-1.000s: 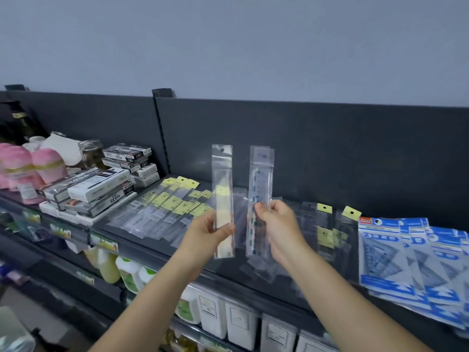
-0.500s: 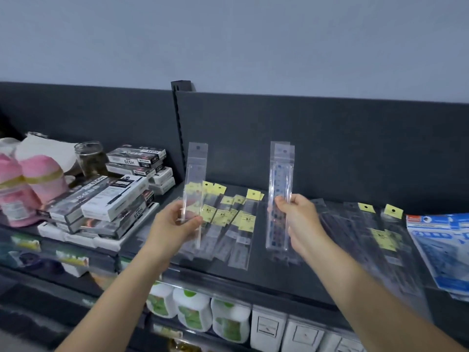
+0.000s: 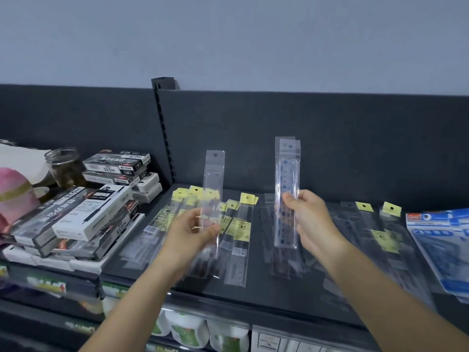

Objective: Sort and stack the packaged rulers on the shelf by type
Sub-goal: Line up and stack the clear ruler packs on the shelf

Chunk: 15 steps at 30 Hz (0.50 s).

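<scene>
My left hand (image 3: 189, 232) pinches a clear packaged ruler (image 3: 213, 181) upright above a fan of yellow-tagged rulers (image 3: 236, 224) lying on the dark shelf (image 3: 256, 295). My right hand (image 3: 311, 219) holds a blue-printed packaged ruler (image 3: 286, 184) upright, a little to the right, over a pile of clear rulers (image 3: 281, 260). Further right lie more clear sleeves with yellow tags (image 3: 380, 237).
Stacked pen boxes (image 3: 88, 217) and a glass jar (image 3: 66, 166) crowd the shelf's left end, with a pink object (image 3: 12, 196) at the edge. Blue set-square packs (image 3: 441, 240) lie at the far right. White bottles (image 3: 187, 331) stand on the shelf below.
Both hands have spread apart, each keeping its ruler upright; the left one has shifted over the yellow-tagged fan. The view has swung left, so the blue packs sit nearer the right edge.
</scene>
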Motion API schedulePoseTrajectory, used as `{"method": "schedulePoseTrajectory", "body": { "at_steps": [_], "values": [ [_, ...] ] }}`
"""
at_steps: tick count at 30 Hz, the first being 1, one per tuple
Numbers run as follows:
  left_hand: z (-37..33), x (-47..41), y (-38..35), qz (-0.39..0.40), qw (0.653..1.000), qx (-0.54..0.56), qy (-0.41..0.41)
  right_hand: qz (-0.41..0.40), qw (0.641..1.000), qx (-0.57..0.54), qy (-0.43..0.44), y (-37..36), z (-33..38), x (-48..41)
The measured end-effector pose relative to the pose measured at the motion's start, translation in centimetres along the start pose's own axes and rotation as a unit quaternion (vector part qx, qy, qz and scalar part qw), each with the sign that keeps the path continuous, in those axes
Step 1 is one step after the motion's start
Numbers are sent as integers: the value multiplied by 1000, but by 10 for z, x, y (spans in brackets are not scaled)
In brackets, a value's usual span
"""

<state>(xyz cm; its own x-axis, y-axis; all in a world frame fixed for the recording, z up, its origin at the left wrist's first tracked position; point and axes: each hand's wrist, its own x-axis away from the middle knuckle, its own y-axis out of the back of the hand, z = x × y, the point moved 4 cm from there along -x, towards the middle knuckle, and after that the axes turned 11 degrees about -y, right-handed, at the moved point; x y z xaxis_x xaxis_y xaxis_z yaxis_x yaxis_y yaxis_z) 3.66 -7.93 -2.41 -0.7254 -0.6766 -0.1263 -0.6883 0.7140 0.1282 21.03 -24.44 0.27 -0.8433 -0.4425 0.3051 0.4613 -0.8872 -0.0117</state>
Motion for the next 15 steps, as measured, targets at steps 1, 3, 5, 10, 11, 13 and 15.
{"method": "schedulePoseTrajectory", "body": {
  "at_steps": [1,3,5,10,11,13,15],
  "values": [
    [1,-2,-9,7,1000,1,0,-4,1000,-2,3,6,3,-3],
    [3,-5,-30,30,1000,-3,3,-15,1000,-5,7,18,8,-8],
    [7,-7,-49,50,998,-25,12,-21,1000,-6,4,28,8,-14],
    [8,-14,-74,50,981,-188,-18,-6,999,22,-25,43,1,-23],
    [8,-15,-76,49,978,-201,-22,-4,999,33,-25,44,0,-25],
    [8,-16,-79,46,975,-217,-30,-5,998,53,-30,46,-3,-28],
    [6,-15,-79,45,970,-235,-38,10,997,74,-36,45,-8,-31]
  ]
}}
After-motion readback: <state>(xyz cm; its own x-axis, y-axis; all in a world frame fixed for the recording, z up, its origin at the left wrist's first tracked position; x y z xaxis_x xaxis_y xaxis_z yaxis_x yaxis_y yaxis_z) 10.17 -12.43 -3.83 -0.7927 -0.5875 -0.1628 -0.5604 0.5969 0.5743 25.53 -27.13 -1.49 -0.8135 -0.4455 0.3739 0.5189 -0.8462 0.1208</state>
